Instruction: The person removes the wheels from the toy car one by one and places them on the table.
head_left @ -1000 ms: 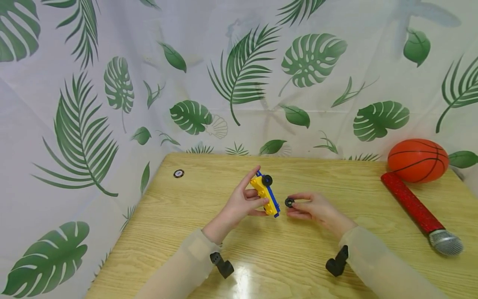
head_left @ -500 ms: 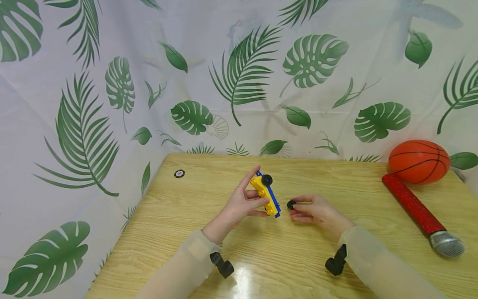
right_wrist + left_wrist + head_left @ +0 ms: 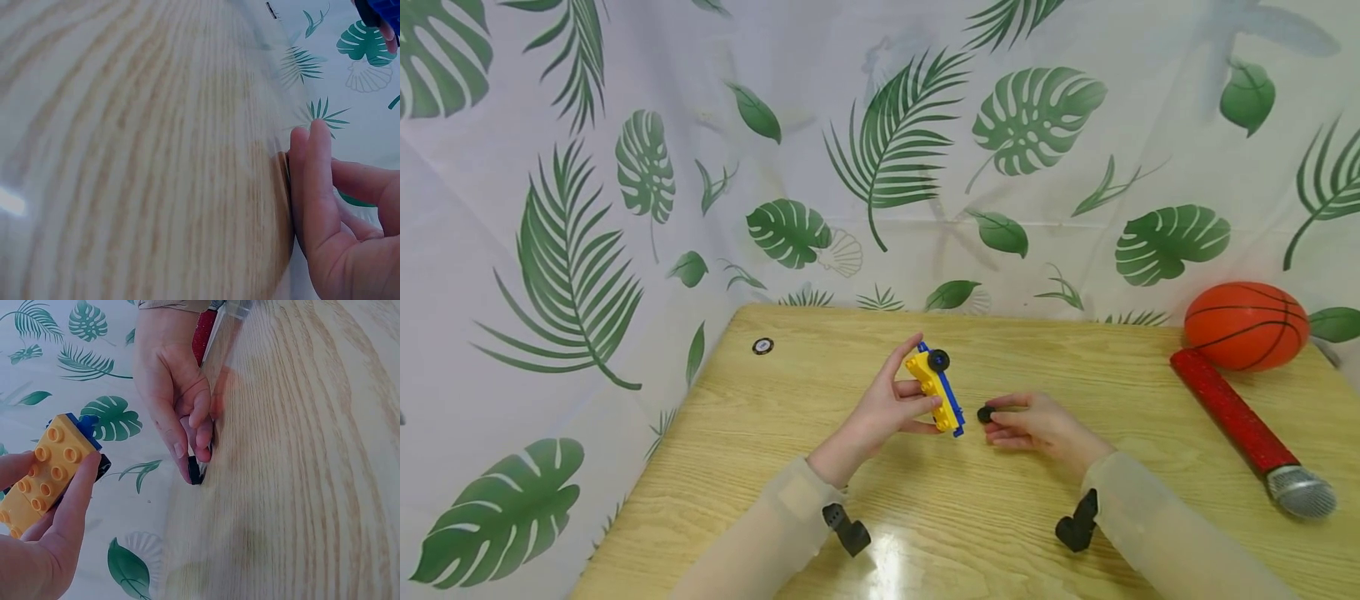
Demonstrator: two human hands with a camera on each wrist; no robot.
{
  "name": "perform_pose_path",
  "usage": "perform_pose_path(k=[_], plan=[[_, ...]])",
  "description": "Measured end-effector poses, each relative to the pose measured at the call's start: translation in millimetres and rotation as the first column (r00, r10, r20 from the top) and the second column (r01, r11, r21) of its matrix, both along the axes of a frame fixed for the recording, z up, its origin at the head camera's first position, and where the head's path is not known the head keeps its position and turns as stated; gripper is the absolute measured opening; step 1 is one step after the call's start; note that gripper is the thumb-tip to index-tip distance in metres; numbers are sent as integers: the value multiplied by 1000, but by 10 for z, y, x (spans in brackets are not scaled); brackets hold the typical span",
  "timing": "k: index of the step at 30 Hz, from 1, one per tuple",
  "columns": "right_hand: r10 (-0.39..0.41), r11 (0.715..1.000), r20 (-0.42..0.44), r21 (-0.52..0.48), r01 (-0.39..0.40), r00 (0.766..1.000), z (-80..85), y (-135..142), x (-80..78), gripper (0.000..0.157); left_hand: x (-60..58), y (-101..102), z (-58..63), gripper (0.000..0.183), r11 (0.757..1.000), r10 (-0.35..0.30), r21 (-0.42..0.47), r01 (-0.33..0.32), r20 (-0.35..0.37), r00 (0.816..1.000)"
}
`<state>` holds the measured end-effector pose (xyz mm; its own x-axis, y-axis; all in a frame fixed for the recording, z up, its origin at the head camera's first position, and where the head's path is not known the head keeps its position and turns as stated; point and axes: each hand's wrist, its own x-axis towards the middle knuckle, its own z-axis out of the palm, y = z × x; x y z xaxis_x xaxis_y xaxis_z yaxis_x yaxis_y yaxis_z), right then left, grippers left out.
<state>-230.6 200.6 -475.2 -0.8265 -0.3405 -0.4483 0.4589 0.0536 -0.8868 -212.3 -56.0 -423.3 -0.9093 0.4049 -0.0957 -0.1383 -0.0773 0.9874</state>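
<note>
My left hand [image 3: 880,412] grips a toy car [image 3: 930,387] built of yellow and blue blocks, holding it tilted above the table. A black wheel [image 3: 938,360] sits at the car's upper end. In the left wrist view, yellow studs cover the visible face of the car [image 3: 56,462]. To the right of it, my right hand [image 3: 1037,422] pinches a small black tyre [image 3: 985,414], a short gap away from the car. The tyre [image 3: 195,470] appears edge-on at the fingertips in the left wrist view. In the right wrist view, the right hand [image 3: 340,231] hides it.
A wooden table [image 3: 820,375] lies below both hands. At its right stand a red ball with black lines [image 3: 1247,325] and a red glittery microphone [image 3: 1236,408]. A round chip [image 3: 763,346] lies at the far left. A leaf-printed cloth [image 3: 820,150] hangs behind.
My right hand has shifted slightly right and toward me, and the tyre in its fingers has turned so its hole no longer shows. The left hand and toy car stay nearly still.
</note>
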Motion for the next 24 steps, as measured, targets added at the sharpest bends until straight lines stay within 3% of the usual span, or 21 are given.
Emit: perform_pose_path(k=[14, 24], plan=[[-12, 999, -11, 48, 13, 1000, 41, 45, 37, 54, -9, 15, -30, 84, 998, -46, 38, 46, -21, 999], [8, 1000, -74, 14, -7, 997, 272, 0, 41, 55, 9, 12, -12, 82, 995, -77, 63, 77, -6, 997]])
